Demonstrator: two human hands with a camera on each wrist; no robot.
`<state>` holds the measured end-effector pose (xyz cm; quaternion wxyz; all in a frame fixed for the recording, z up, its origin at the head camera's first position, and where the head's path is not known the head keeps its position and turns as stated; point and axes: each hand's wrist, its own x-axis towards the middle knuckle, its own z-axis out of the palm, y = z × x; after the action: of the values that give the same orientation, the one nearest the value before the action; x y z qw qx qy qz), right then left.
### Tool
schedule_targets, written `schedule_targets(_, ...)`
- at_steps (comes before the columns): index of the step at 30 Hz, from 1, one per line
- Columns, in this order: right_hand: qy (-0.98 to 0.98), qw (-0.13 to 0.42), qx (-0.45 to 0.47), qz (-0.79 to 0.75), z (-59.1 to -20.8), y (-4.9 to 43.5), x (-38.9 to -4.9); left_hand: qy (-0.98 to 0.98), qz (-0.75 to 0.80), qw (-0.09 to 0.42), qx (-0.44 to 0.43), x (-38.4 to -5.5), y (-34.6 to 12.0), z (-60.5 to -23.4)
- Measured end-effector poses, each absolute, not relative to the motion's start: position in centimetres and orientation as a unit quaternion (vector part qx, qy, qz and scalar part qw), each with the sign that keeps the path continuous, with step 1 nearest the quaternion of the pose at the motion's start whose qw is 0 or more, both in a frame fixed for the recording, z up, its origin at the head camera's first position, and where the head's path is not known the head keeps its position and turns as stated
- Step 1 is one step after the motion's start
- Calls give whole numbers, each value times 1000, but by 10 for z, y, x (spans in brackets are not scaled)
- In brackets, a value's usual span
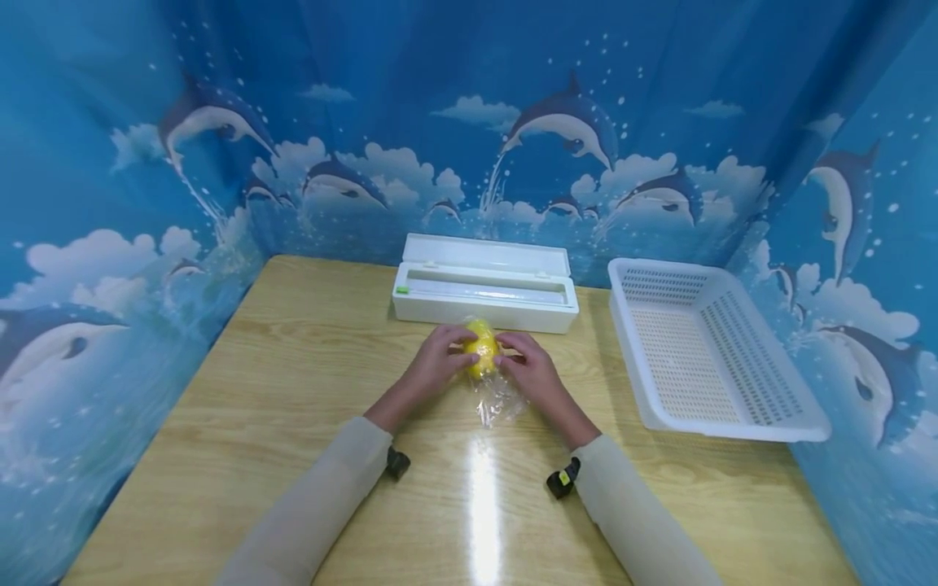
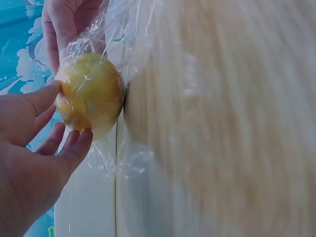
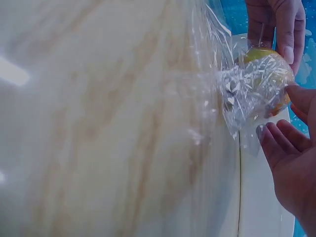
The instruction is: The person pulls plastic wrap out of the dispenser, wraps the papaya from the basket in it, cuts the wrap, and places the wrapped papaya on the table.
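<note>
Yellow fruit (image 1: 482, 348) in cling film (image 1: 498, 400), centre of frame, held between thumb and fingers of left hand (image 1: 434, 360) and right hand (image 1: 533, 370).
Probably light and firm, its wrap slippery; best cupped by the sides. Film dispenser (image 1: 432, 309) limits room above, plastic basket (image 1: 634, 358) at right; tabletop (image 1: 315, 350) gives room at left.

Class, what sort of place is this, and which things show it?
Probably a small curtained work booth, perhaps set up for recording: a dolphin-printed curtain stands behind and to both sides of a wood-grain table, and the person wears a small black device at each wrist.
</note>
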<state>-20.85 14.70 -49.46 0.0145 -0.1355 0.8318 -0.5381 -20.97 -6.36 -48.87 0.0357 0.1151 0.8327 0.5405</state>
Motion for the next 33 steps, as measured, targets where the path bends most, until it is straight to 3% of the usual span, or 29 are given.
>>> schedule_targets(7,821,34,-132,-554,-497,148,-206,820,555,45,133,-212,-66,-490)
schedule_targets(33,833,5,-143,-534,-492,146,-174,816,553,62,156,-193,-68,-487)
